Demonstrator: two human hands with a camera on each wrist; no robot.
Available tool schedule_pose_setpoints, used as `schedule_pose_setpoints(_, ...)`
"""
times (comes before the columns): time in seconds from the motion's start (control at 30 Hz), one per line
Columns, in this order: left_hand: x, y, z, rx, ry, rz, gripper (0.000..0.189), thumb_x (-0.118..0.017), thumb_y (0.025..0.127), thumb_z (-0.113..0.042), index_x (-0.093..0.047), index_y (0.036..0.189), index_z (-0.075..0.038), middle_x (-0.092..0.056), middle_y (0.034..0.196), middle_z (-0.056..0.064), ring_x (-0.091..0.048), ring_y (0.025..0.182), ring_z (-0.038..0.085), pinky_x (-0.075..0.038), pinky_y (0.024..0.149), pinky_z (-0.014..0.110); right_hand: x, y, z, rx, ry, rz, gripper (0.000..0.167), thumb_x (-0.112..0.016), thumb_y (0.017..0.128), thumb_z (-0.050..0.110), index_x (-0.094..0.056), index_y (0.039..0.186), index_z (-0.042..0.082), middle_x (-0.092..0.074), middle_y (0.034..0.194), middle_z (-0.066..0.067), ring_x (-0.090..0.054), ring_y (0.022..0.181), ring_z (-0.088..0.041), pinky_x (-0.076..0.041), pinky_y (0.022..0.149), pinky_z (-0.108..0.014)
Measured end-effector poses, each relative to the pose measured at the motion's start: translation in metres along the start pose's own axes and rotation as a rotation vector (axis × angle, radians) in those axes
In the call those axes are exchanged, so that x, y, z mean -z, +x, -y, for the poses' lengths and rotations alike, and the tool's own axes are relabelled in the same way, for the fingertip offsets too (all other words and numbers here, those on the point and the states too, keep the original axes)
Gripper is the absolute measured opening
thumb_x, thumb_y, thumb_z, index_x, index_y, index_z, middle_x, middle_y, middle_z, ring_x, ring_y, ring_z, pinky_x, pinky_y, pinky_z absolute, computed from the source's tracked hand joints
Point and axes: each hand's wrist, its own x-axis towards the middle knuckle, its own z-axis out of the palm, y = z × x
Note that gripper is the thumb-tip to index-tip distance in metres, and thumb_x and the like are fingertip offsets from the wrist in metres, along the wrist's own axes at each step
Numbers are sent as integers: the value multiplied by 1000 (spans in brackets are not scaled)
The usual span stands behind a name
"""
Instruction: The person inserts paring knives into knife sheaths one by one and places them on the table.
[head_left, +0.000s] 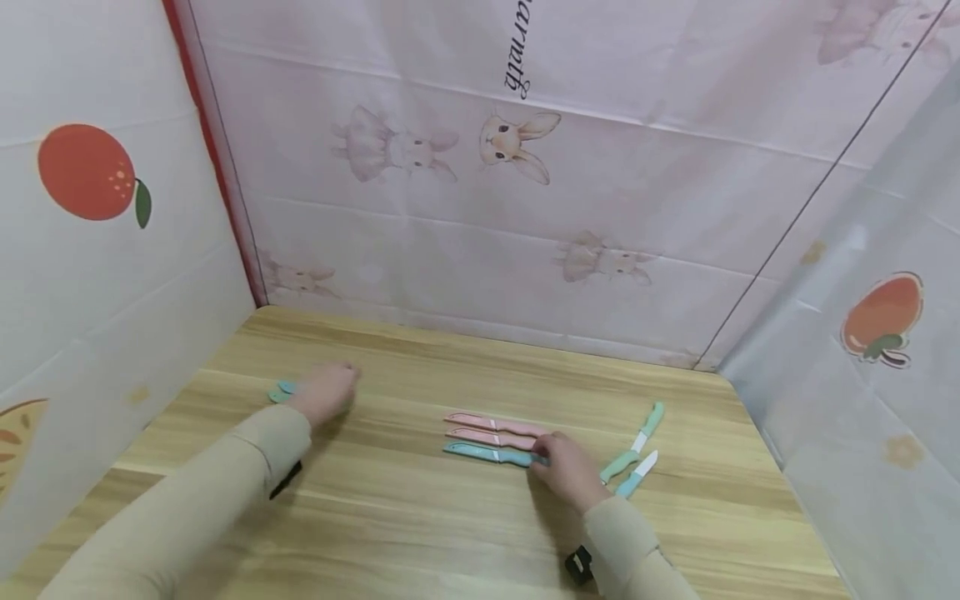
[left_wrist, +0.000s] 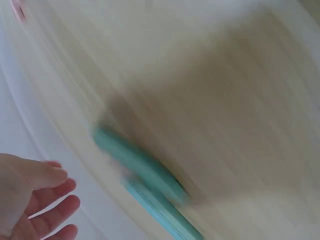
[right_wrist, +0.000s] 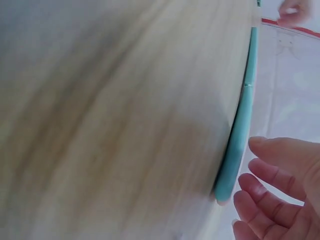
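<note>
Two pink sheathed knives (head_left: pixel 480 435) and a blue sheathed knife (head_left: pixel 472 452) lie side by side mid-table, tips to the left. My right hand (head_left: pixel 566 471) is at the blue knife's handle end; in the right wrist view its fingers are loosely bent and spread, thumb tip close beside the blue handle (right_wrist: pixel 235 155). Over the left side of the table hovers my left hand (head_left: pixel 330 392), fingers apart and holding nothing in the left wrist view. Beside it lie a blue sheath (head_left: pixel 287 387) and green sheaths (left_wrist: pixel 140 160), partly hidden by the arm in the head view.
On the right, two green-handled knives (head_left: pixel 654 415) and a blue-handled knife (head_left: pixel 637 473) lie with white blades bare; my right arm is close to them. Printed sheets wall the wooden table (head_left: pixel 390 517) at the back (head_left: pixel 450 250) and both sides.
</note>
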Motion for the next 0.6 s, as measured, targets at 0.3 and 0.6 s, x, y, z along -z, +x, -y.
schedule_pose_setpoints(0.3,11,-11,66,-69,351,-6,15,-56,85,6,-66,94,-1,-65,91,17,-61,86,35,-52,76,48,7,-8,-3,-30,35,-30,19,-73,81,17,-67,95,8,-62,94,-4,-60,86,-20,-52,78,-40)
schedule_pose_setpoints(0.6,4,-10,74,-58,332,-8,16,-52,85,8,-63,82,-4,-62,81,16,-60,76,35,-53,64,48,15,-17,-11,-85,100,-57,20,-69,84,15,-66,101,5,-62,102,-8,-60,95,-26,-51,83,-43)
